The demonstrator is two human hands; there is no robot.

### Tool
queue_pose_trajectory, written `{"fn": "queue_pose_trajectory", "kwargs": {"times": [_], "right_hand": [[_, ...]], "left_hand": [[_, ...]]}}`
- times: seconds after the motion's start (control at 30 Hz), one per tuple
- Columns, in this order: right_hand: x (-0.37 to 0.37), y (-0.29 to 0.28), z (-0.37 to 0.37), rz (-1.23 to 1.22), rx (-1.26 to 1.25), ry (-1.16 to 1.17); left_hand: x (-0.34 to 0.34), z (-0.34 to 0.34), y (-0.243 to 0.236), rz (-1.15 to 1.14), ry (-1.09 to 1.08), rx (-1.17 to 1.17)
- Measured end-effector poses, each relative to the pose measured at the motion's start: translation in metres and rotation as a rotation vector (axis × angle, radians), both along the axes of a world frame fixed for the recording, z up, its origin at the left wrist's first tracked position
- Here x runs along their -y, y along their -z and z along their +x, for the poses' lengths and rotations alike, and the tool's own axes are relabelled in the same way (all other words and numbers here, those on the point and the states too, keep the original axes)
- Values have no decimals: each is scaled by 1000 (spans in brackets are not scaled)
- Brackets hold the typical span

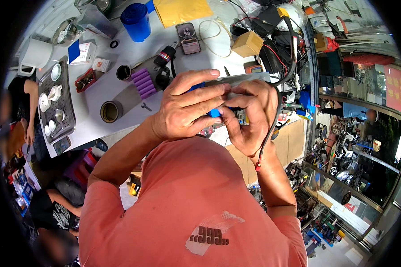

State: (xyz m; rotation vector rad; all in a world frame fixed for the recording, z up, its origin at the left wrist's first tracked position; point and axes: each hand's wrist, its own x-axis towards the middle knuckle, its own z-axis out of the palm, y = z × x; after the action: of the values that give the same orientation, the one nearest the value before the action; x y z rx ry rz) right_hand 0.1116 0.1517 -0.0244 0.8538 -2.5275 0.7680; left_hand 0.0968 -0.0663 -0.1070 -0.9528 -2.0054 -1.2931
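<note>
Together, left hand (187,109) and right hand (249,115) clamped on blue battery pack (214,112), grey strip (238,80) on top.

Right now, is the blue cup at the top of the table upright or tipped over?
Upright. The blue cup stands on the white table with its round open mouth facing up toward the camera. Whether it holds anything, I cannot tell.

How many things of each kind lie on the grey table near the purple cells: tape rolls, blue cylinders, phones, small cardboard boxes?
Brown tape rolls: 2
Blue plastic cylinder: 1
Dark flat phone: 1
Small tan cardboard box: 1
Total: 5
</note>
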Motion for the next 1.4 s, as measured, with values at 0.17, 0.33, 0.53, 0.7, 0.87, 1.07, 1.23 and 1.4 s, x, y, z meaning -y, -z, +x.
{"fn": "queue_pose_trajectory", "kwargs": {"times": [0.17, 0.33, 0.53, 0.7, 0.87, 1.07, 1.23, 1.4], "right_hand": [[1, -13, -1, 37, 31, 28], [-2, -27, -4, 157, 86, 21], [-3, -31, -6, 191, 111, 31], [-5, -36, -9, 214, 119, 17], [-10, -32, -8, 232, 99, 6], [-16, -30, -11, 209, 52, -31], [-26, -29, -16, 217, 21, -76], [-39, -25, -2, 187, 13, -117]], "left_hand": [[4, -1, -2, -60, 41, -15], [3, -1, -1, -83, 28, -52], [2, -2, -2, -92, 18, -73], [-1, 1, -1, -86, -16, -59], [-3, 2, 6, -62, -14, -67], [-2, 5, 3, -77, -9, -40], [-3, 4, 3, -78, -13, -60], [-5, 6, 5, -74, 9, -76]]}}
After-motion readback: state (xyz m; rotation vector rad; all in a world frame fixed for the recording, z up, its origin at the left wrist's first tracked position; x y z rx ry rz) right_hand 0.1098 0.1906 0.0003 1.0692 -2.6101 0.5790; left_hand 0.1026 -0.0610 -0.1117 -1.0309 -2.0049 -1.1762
